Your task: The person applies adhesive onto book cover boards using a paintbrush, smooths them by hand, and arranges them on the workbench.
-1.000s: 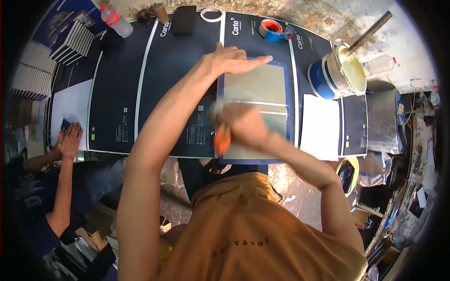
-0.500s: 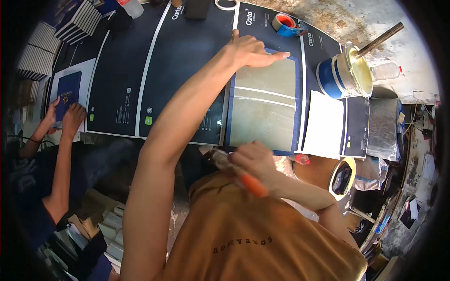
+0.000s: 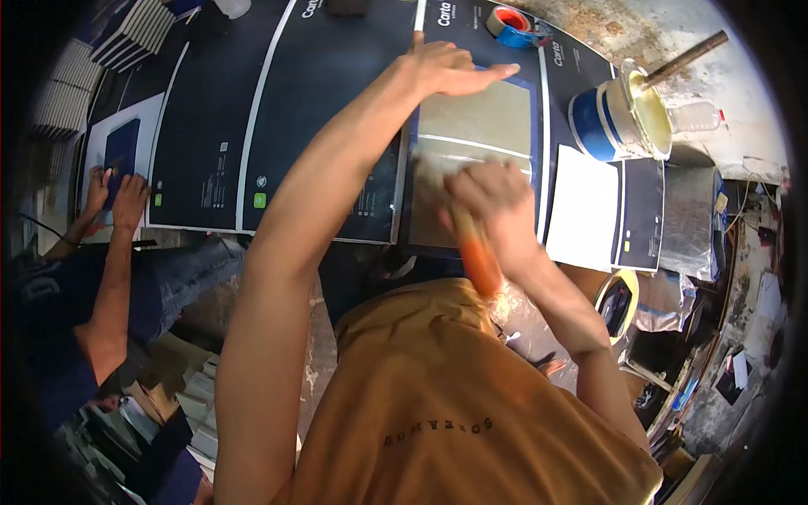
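A book cover (image 3: 475,114) lies on the table, with greyish boards framed by a dark blue margin and pale lines across its middle. My left hand (image 3: 446,71) rests at its far edge, thumb and a finger stretched apart, holding nothing. My right hand (image 3: 497,198) is wrapped round the orange handle of a brush (image 3: 478,261). The brush's head is smeared by motion over the left middle of the cover. Part of the cover's near half is hidden by my right hand and the brush.
At the right stand a bucket (image 3: 602,122) of pale paste with a stick (image 3: 686,59) and a white sheet (image 3: 582,206). Tape rolls (image 3: 515,29) lie at the back. At the left, another person's hands (image 3: 128,198) hold a blue book (image 3: 123,156) near stacked books (image 3: 71,88).
My right hand has carried the brush up from beyond the table's near edge onto the cover. My left hand keeps its place on the far edge. The view has shifted slightly.
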### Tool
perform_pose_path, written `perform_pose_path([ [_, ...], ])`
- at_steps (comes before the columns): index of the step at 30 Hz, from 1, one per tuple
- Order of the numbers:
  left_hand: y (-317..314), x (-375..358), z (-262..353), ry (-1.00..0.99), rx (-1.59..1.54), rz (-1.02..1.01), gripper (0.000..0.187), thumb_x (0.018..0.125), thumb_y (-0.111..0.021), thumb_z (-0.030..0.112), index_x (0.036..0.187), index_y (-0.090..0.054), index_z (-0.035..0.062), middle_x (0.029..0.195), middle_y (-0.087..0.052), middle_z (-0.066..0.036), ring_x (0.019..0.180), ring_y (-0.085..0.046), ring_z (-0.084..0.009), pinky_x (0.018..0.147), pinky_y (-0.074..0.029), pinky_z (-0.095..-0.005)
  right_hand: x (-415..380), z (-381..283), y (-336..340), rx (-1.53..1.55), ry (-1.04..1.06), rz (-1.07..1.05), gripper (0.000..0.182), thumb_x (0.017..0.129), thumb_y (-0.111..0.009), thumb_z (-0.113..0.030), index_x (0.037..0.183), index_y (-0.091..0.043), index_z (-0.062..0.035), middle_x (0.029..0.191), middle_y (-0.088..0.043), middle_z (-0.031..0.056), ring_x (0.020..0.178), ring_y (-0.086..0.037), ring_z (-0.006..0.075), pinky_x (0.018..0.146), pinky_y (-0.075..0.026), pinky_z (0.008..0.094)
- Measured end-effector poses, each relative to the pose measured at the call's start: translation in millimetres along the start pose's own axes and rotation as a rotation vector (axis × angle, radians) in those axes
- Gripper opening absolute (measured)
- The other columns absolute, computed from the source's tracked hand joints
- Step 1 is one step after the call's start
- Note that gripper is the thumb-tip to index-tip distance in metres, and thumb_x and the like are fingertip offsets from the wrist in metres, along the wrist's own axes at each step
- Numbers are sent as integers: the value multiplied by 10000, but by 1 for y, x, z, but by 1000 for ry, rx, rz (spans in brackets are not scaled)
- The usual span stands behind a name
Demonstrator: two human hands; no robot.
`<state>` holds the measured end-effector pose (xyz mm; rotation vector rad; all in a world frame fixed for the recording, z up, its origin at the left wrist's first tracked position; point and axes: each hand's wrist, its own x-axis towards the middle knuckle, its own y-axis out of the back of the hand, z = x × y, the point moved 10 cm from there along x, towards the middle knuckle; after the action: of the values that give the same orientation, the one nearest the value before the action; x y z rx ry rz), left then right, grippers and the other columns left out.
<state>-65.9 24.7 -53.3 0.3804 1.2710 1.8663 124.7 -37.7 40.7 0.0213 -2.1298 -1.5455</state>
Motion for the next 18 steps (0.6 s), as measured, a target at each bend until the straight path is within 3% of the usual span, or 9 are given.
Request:
perform_pose_path([
  [3, 0, 6, 0, -42, -23, 61, 1091, 832, -197, 870, 989, -720, -75, 991, -707, -233, 1115, -626, -353, 1088, -222, -629, 9, 21, -44, 16, 30, -4, 232, 683, -696, -207, 874, -613, -105, 792, -542, 61, 745, -561, 251, 646, -410, 375],
  [7, 0, -6, 6, 3, 13, -77, 1111, 830, -176, 875, 921, -726, -86, 979, -703, -239, 1170, -598, -345, 1094, -205, -636, -33, -68, -49, 125, 242, -118, 226, 678, -678, -202, 880, -614, -124, 771, -511, 29, 727, -558, 210, 616, -393, 357],
  [10, 0, 3, 0, 4, 28, 11, 1112, 828, -167, 879, 873, -730, -79, 981, -704, -233, 1180, -590, -340, 1101, -194, -626, -33, -45, -23, 261, 196, -135, 230, 663, -694, -203, 869, -623, -126, 759, -502, 27, 720, -560, 203, 598, -389, 359],
  [11, -4, 4, -1, 1, 16, 25, 1110, 828, -167, 879, 868, -731, -76, 982, -705, -230, 1180, -590, -339, 1102, -192, -623, -34, -20, -24, -30, 152, -43, 231, 661, -713, -195, 870, -638, -131, 754, -509, 27, 704, -557, 211, 588, -391, 360],
  [13, -8, 3, -1, 2, -7, 19, 1102, 833, -165, 874, 865, -733, -69, 993, -708, -220, 1188, -585, -334, 1103, -189, -624, -7, 7, -3, -62, 128, 83, 239, 659, -715, -194, 879, -641, -136, 748, -514, 28, 681, -542, 217, 587, -394, 361],
  [14, -5, 6, 0, 2, -12, 25, 1098, 836, -164, 872, 864, -734, -66, 999, -709, -216, 1192, -583, -331, 1104, -188, -624, -8, 10, -11, -42, 99, 45, 235, 663, -713, -194, 880, -642, -137, 752, -517, 28, 679, -539, 218, 587, -394, 360],
  [16, -1, 3, 4, 3, 35, 62, 1084, 846, -156, 861, 848, -737, -54, 965, -713, -202, 1178, -591, -320, 1101, -196, -619, -17, 9, -43, 10, 46, -38, 227, 671, -707, -194, 881, -642, -137, 759, -523, 28, 677, -534, 219, 587, -394, 357],
  [18, -1, 1, 2, 17, 49, 73, 1074, 855, -148, 852, 826, -738, -44, 924, -713, -197, 1167, -596, -314, 1099, -202, -615, -41, -42, -52, 84, 149, -80, 193, 697, -694, -190, 868, -629, -131, 769, -521, 24, 679, -534, 213, 589, -382, 349],
])
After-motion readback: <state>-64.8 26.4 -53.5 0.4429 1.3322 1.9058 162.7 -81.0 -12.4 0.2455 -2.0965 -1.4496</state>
